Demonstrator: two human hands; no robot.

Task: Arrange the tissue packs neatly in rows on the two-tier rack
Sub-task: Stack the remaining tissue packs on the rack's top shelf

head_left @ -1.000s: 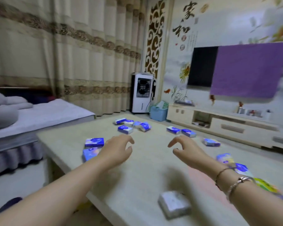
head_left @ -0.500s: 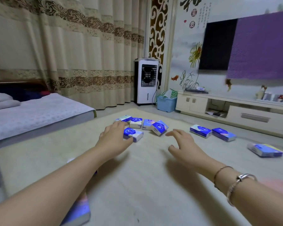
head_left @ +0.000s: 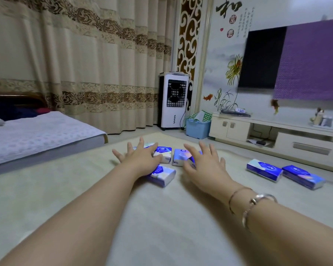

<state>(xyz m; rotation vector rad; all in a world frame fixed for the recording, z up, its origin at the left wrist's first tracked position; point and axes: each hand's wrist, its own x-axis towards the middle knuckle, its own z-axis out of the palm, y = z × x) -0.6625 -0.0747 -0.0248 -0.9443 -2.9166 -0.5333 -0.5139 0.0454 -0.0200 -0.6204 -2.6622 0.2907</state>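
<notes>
Several blue and white tissue packs lie on a pale table top (head_left: 85,189). My left hand (head_left: 140,160), fingers spread and straight, lies over a cluster of them, above the nearest pack (head_left: 162,175) and beside another pack (head_left: 164,153). My right hand (head_left: 204,162), also spread flat, covers part of a pack (head_left: 180,157) in the same cluster. Two more packs (head_left: 263,169) (head_left: 302,176) lie side by side to the right, apart from both hands. No two-tier rack is in view.
A bed (head_left: 37,135) stands left of the table. Beyond the table's far edge are a white air cooler (head_left: 173,100), a blue basket (head_left: 197,127) and a low TV cabinet (head_left: 277,133) under a wall screen half covered with purple cloth.
Both hands have reached forward to the far cluster of packs and spread their fingers flat over it. The view has moved closer to those packs.
</notes>
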